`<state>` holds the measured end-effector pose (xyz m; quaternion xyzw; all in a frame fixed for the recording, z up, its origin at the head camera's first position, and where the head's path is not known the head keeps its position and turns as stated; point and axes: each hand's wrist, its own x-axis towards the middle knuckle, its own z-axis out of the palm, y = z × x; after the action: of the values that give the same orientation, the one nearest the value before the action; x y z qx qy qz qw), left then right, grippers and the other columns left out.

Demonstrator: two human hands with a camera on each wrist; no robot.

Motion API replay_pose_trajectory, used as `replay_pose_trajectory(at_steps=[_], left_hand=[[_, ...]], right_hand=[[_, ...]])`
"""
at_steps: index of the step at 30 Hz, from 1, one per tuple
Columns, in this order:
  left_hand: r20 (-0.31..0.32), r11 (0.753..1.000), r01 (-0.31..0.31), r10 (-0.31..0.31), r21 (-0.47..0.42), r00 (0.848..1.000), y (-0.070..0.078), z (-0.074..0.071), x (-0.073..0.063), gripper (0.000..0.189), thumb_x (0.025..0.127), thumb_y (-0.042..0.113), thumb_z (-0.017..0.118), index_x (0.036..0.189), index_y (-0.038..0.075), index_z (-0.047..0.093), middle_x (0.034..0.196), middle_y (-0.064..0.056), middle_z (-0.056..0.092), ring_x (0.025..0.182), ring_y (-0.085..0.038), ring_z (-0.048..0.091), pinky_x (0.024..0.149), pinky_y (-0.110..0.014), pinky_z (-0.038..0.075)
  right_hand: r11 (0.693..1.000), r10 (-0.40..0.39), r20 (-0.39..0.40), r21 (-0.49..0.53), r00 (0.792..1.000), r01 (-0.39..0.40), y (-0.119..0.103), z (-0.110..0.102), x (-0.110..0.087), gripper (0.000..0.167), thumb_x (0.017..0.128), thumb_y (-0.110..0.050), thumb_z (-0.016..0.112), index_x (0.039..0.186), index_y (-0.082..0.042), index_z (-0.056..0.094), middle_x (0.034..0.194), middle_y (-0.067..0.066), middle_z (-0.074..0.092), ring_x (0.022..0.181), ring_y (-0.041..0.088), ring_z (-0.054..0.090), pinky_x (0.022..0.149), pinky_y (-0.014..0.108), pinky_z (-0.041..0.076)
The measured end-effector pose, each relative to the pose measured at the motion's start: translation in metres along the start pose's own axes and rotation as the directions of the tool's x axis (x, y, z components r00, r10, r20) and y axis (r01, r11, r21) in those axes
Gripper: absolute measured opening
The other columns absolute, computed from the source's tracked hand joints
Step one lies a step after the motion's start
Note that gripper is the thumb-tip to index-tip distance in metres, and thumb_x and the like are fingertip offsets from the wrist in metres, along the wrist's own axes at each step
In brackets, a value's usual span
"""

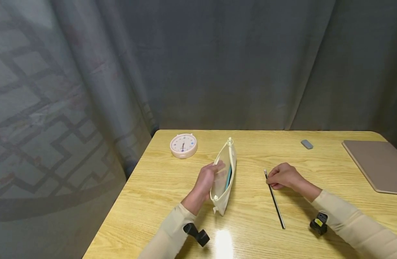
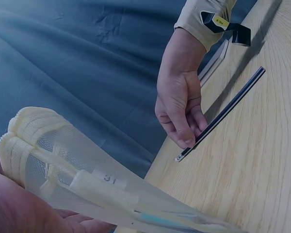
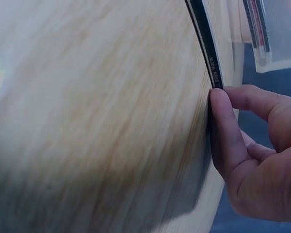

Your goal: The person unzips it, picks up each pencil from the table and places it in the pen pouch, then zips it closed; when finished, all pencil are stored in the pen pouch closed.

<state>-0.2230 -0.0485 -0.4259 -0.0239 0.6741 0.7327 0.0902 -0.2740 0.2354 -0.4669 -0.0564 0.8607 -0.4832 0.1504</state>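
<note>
My left hand (image 1: 205, 180) holds a cream, see-through mesh pencil pouch (image 1: 224, 158) upright, its zipped top gaping. Fingers show through the mesh wall. Inside the pouch lie a light-blue item (image 1: 228, 177) and something dark and slim, while a white label (image 2: 109, 179) shows in the left wrist view. To the right of the pouch, my right hand (image 1: 284, 175) pinches a black pencil (image 1: 276, 207) between thumb and fingers near its silver-tipped end. Small print runs along the pencil's barrel (image 3: 206, 43) in the right wrist view. The far end of the pencil points toward me.
A round pink clock (image 1: 183, 145) sits at the back left of the wooden table (image 1: 146, 201). Toward the back right lies a small grey eraser (image 1: 307, 144). A brown flat notebook (image 1: 376, 165) rests at the right edge. Grey curtains (image 1: 237, 64) hang behind the table.
</note>
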Motion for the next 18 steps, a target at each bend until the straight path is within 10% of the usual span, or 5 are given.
replay_pose_trajectory(at_steps=[12, 18], left_hand=[[0.011, 1.000, -0.015, 0.015, -0.016, 1.000, 0.000, -0.002, -0.001, 0.049, 0.108, 0.013, 0.033, 0.151, -0.008, 0.042, 0.156, -0.022, 0.046, 0.140, -0.042, 0.050, 0.111, -0.051, 0.049], [0.001, 1.000, -0.022, 0.022, -0.019, 1.000, 0.000, -0.001, -0.001, 0.048, 0.107, 0.013, 0.036, 0.149, -0.009, 0.045, 0.158, -0.020, 0.045, 0.139, -0.041, 0.051, 0.109, -0.049, 0.051]], right_hand=[[0.995, -0.044, -0.028, -0.093, 0.999, 0.041, -0.004, 0.007, -0.004, 0.017, 0.086, -0.001, 0.071, 0.097, 0.012, 0.071, 0.082, 0.012, 0.071, 0.068, 0.015, 0.069, 0.064, 0.030, 0.064], [0.998, -0.030, 0.020, 0.064, 0.999, 0.029, 0.003, -0.006, -0.003, 0.030, 0.093, -0.002, 0.064, 0.114, 0.019, 0.064, 0.089, 0.010, 0.069, 0.074, 0.013, 0.069, 0.068, 0.028, 0.064]])
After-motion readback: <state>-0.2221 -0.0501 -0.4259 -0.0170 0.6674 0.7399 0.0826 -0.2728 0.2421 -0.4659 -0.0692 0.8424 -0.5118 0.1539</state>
